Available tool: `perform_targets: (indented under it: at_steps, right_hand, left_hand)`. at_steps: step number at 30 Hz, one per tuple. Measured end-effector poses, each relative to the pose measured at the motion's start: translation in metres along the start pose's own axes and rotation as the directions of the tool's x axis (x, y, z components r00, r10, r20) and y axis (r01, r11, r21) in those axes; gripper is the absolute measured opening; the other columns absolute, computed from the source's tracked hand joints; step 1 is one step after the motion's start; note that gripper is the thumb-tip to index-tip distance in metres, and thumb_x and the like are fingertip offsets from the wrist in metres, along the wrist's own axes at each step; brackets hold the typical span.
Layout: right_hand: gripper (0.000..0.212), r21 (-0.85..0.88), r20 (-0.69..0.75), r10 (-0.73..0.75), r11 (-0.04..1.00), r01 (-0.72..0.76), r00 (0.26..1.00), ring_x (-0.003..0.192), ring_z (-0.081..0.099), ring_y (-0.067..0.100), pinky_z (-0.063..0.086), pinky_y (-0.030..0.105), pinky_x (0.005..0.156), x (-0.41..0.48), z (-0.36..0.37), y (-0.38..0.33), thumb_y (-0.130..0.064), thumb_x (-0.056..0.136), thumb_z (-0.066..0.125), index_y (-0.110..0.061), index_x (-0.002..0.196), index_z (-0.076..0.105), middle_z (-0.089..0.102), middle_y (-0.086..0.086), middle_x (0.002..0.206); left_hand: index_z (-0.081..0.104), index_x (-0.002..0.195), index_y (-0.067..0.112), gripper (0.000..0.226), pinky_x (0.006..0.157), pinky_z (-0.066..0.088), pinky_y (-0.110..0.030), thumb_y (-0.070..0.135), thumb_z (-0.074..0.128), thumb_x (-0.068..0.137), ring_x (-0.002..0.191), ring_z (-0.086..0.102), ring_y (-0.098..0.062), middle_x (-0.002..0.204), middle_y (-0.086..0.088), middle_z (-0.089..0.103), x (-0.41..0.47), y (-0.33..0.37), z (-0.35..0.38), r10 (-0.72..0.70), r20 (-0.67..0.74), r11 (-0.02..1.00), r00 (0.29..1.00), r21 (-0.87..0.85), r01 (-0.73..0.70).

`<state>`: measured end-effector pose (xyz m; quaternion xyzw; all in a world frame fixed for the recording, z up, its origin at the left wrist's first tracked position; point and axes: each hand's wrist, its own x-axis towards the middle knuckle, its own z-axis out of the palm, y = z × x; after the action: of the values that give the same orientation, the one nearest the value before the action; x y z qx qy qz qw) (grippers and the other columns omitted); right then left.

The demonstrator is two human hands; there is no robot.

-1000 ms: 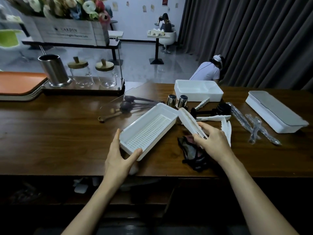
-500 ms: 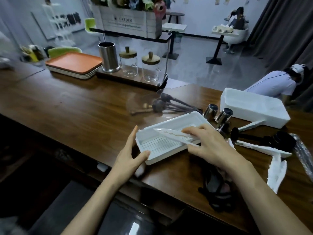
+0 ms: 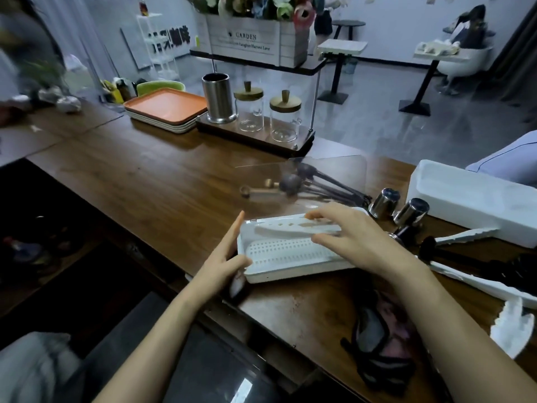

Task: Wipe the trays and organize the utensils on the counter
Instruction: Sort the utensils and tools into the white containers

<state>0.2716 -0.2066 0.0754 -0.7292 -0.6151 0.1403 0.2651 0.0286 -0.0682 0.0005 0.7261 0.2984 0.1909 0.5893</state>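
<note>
Over white tray (image 3: 290,271), right hand (image 3: 360,242) fingers pinching white tongs (image 3: 284,230), left hand (image 3: 223,261) fingers straight against its end.

Bare hands and forearms
The left hand (image 3: 222,264) and right hand (image 3: 360,242), lower centre of the frame, are bare like both forearms; pale grey-blue cloth (image 3: 29,367) shows lower left.

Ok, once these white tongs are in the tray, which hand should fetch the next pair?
Probably right. The right hand pinches white tongs over the slotted tray, and the spare tongs lie to its right; the left hand rests against the tray's left end.
</note>
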Motion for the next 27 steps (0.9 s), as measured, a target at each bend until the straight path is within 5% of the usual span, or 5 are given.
perform_targets:
  at_steps: [4, 14, 19, 24, 27]
  right_hand:
    - [0.035, -0.002, 0.167, 0.040, 0.999, -0.040, 0.985, 0.112, 0.055, 0.004, 0.044, 0.028, 0.099, 0.016, 0.012, 0.000, -0.028, 0.089, 0.071, -0.032, 0.123, 0.062, 0.062, -0.017, 0.120]
    - [0.023, -0.261, 0.402, 0.275, 0.949, -0.179, 0.873, 0.092, 0.053, 0.012, 0.037, 0.021, 0.069, 0.027, 0.013, 0.033, -0.031, 0.089, 0.071, -0.034, 0.108, 0.059, 0.053, -0.014, 0.095]
    - [0.035, -0.231, 0.407, 0.284, 0.951, -0.203, 0.868, 0.102, 0.053, 0.016, 0.038, 0.026, 0.084, 0.028, 0.015, 0.039, -0.028, 0.087, 0.074, -0.030, 0.120, 0.060, 0.054, -0.005, 0.109]
    - [0.068, -0.110, 0.502, 0.238, 0.971, -0.211, 0.831, 0.136, 0.044, 0.015, 0.032, 0.028, 0.113, 0.023, 0.004, 0.043, -0.026, 0.087, 0.073, -0.025, 0.149, 0.044, 0.047, -0.007, 0.149]
    - [0.070, -0.105, 0.510, 0.235, 0.972, -0.211, 0.827, 0.143, 0.034, 0.010, 0.022, 0.017, 0.112, 0.020, -0.002, 0.041, -0.024, 0.091, 0.070, -0.019, 0.153, 0.038, 0.037, -0.010, 0.155]
  left_hand:
    - [0.022, 0.157, 0.044, 0.097, 0.096, 0.040, -0.004, 0.026, 0.065, 0.073, 0.127, 0.042, 0.023, 0.135, 0.051, 0.044, 0.000, 0.002, -0.003, -0.020, 0.017, 1.000, 1.000, -0.006, 0.021]
    - [0.031, 0.151, 0.055, 0.084, 0.097, 0.045, -0.016, 0.022, 0.060, 0.079, 0.128, 0.052, 0.006, 0.146, 0.021, 0.049, 0.001, -0.004, 0.002, -0.013, -0.044, 1.000, 0.999, 0.025, 0.015]
    - [0.029, 0.154, 0.051, 0.079, 0.094, 0.044, -0.009, 0.025, 0.055, 0.084, 0.125, 0.051, 0.013, 0.141, 0.034, 0.049, 0.000, -0.004, 0.008, 0.010, -0.072, 0.999, 0.997, 0.050, -0.006]
    - [0.029, 0.152, 0.044, 0.069, 0.074, 0.045, 0.000, 0.029, 0.051, 0.088, 0.091, 0.054, 0.029, 0.122, 0.045, 0.056, 0.003, 0.002, 0.011, 0.041, -0.124, 0.998, 0.991, 0.053, -0.035]
    - [0.032, 0.153, 0.046, 0.071, 0.085, 0.045, -0.005, 0.043, 0.057, 0.087, 0.113, 0.052, 0.022, 0.138, 0.031, 0.051, 0.006, 0.000, 0.006, 0.054, -0.130, 0.997, 0.990, 0.062, -0.046]
